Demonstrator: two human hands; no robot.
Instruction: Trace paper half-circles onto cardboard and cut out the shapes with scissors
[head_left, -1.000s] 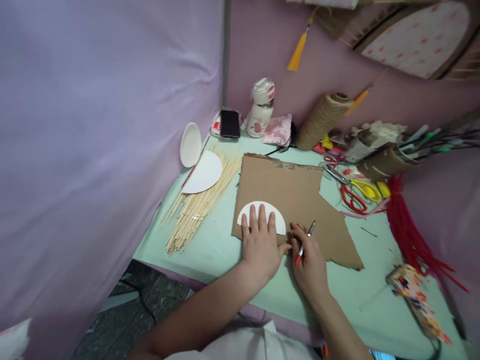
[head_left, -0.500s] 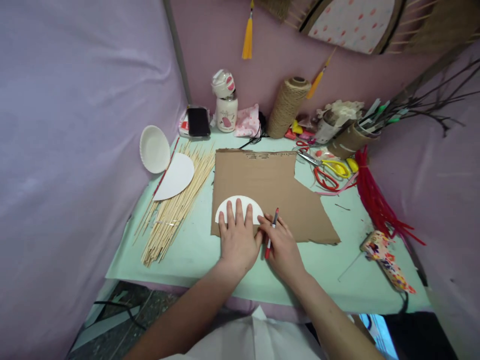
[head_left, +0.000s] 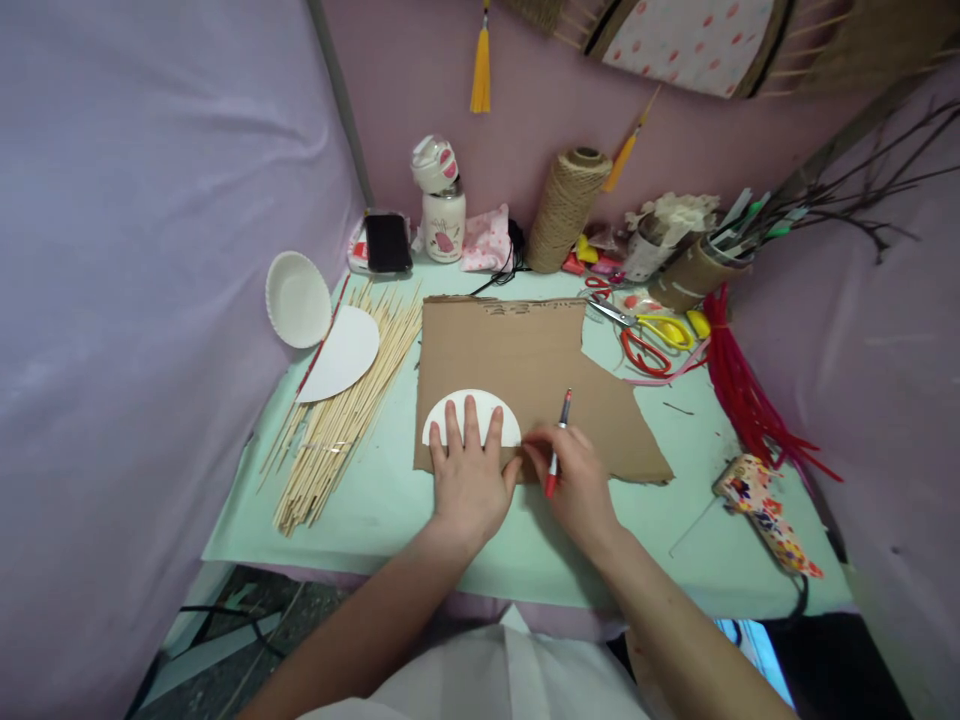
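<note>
A white half-circle of paper (head_left: pixel 439 410) lies on a piece of brown cardboard (head_left: pixel 502 345), its straight edge towards me. My left hand (head_left: pixel 470 480) rests flat on it, fingers spread, pressing it against the cardboard. In my right hand (head_left: pixel 581 485) is a red and white pen (head_left: pixel 555 465), tucked between the fingers with its red-tipped end pointing away from me. The thumb and forefinger of that hand come together near the right corner of the half-circle; whether they touch it I cannot tell.
Bamboo sticks (head_left: pixel 337 450) lie to the left under another white half-circle (head_left: pixel 345 350), beside a white bowl (head_left: pixel 298 300). Yellow-handled scissors (head_left: pixel 664 330), red pipe cleaners (head_left: pixel 739 385) and a flowered glue gun (head_left: pixel 769 515) are on the right. A twine spool (head_left: pixel 568 212) and bottle (head_left: pixel 444 225) stand behind.
My right hand has lifted slightly and shifted right, turning the pen with it. The left hand stays flat on the half-circle. The whole view has shifted a little.
</note>
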